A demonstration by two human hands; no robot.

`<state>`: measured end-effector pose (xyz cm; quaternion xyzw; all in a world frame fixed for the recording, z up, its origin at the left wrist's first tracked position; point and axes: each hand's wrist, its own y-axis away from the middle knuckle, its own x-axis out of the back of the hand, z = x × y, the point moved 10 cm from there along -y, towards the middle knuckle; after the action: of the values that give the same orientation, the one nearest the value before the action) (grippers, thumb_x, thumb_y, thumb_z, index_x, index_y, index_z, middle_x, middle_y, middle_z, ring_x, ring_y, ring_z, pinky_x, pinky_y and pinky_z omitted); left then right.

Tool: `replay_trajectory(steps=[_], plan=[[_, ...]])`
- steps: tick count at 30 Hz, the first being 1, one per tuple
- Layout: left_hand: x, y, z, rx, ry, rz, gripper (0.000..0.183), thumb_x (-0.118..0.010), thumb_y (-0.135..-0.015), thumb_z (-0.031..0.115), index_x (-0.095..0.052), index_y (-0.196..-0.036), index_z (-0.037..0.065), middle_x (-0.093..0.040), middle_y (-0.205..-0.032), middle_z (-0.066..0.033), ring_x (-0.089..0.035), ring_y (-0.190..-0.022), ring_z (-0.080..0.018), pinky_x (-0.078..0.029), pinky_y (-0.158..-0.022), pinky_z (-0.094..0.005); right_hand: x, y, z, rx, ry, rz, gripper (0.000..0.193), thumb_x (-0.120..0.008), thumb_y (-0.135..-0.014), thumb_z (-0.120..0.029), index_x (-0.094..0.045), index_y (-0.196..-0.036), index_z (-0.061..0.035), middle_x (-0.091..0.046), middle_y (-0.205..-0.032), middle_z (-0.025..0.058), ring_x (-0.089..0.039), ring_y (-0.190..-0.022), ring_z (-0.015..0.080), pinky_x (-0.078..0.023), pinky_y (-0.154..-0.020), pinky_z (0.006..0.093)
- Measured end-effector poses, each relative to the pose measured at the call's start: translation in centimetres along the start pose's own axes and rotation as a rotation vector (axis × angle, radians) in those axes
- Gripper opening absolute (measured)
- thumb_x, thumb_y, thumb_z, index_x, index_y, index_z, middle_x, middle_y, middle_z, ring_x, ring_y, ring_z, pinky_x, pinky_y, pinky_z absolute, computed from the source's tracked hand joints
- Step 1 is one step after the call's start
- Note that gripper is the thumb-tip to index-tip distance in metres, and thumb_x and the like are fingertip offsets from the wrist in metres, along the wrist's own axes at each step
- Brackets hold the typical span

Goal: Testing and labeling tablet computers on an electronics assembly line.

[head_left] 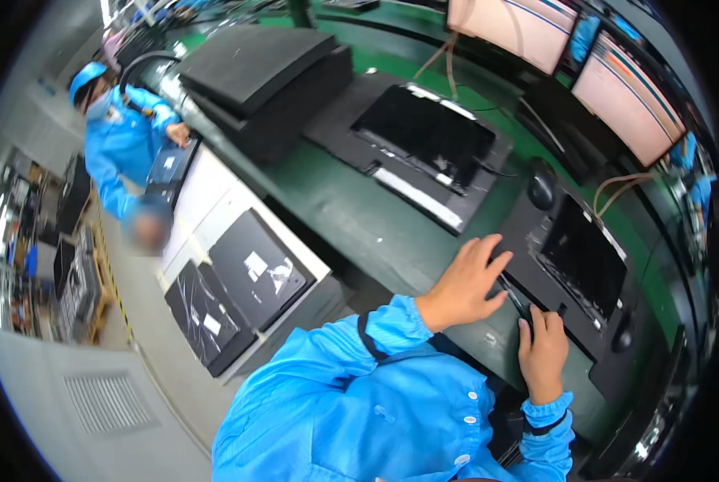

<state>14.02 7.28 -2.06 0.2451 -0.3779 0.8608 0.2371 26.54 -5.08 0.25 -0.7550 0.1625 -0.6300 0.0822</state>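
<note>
My left hand [466,287] is open, its fingers spread, over the near left edge of a dark pad [522,249]. Closed around a thin, dark, pen-like tool [514,298], my right hand [544,355] is at the pad's near edge. The tool points toward my left fingers, and its exact kind cannot be made out. On the pad lies a black display panel [584,259] with a pale strip along its edge. Whether my left fingertips touch the pad is unclear.
Left of this pad, another display panel [428,132] lies on a dark mat, near stacked black foam blocks [259,72]. Black mice [541,183] flank my pad, and monitors [628,96] stand behind. A co-worker [122,136] handles a laptop beside a white table [215,197].
</note>
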Motion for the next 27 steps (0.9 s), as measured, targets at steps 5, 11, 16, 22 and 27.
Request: replay_trajectory(steps=[5, 11, 16, 22, 27], plan=[[0.8, 0.7, -0.1, -0.028, 0.039, 0.040, 0.065, -0.080, -0.082, 0.020, -0.054, -0.138, -0.002, -0.039, -0.150, -0.0300, -0.042, -0.138, -0.0496, -0.035, -0.118, -0.0581, -0.4, -2.5, -1.9, 0.111, 0.014, -0.075, 0.020, -0.074, -0.090, -0.010, -0.073, -0.107, -0.0011, -0.059, -0.086, 0.0119, -0.063, -0.072, 0.0311, -0.051, -0.064, 0.0419], [10.2, 5.6, 0.4, -0.030, 0.034, 0.326, 0.048, -0.078, -0.079, 0.011, -0.064, -0.123, 0.001, -0.056, -0.136, -0.0222, -0.054, -0.130, -0.0420, -0.043, -0.112, -0.0543, -0.9, -5.3, -3.5, 0.029, -0.250, -0.320, 0.013, -0.076, -0.087, -0.005, -0.066, -0.093, 0.0000, -0.060, -0.076, 0.0098, -0.061, -0.063, 0.0214, -0.048, -0.059, 0.0361], [27.7, 22.2, -6.5, 0.463, -0.475, 0.636, 0.033, -0.080, -0.079, 0.008, -0.068, -0.109, 0.002, -0.066, -0.118, -0.0163, -0.062, -0.114, -0.0368, -0.048, -0.099, -0.0472, -0.7, -7.8, -14.5, 0.132, -0.823, -0.245, 0.014, -0.074, -0.089, -0.005, -0.069, -0.101, 0.0007, -0.068, -0.081, 0.0121, -0.065, -0.071, 0.0140, -0.051, -0.065, 0.0307], [31.1, 43.1, -7.5, 0.890, -1.069, 0.473, 0.073, -0.084, -0.080, 0.041, -0.058, -0.133, -0.001, -0.056, -0.137, -0.0209, -0.048, -0.135, -0.0412, -0.032, -0.117, -0.0568, -11.1, -8.3, -35.1, 0.433, -1.118, -0.677, 0.018, -0.069, -0.096, -0.015, -0.072, -0.107, -0.0002, -0.073, -0.089, 0.0105, -0.070, -0.080, 0.0169, -0.054, -0.071, 0.0316], [28.8, 45.4, -6.9, 0.879, -1.114, 0.444, 0.083, -0.083, -0.077, 0.054, -0.057, -0.135, 0.000, -0.054, -0.140, -0.0215, -0.048, -0.138, -0.0396, -0.034, -0.115, -0.0582, -21.1, -7.6, -43.4, 0.412, -1.203, -0.722, 0.020, -0.067, -0.099, -0.018, -0.071, -0.108, -0.0009, -0.069, -0.083, 0.0057, -0.062, -0.075, 0.0095, -0.049, -0.067, 0.0265]])
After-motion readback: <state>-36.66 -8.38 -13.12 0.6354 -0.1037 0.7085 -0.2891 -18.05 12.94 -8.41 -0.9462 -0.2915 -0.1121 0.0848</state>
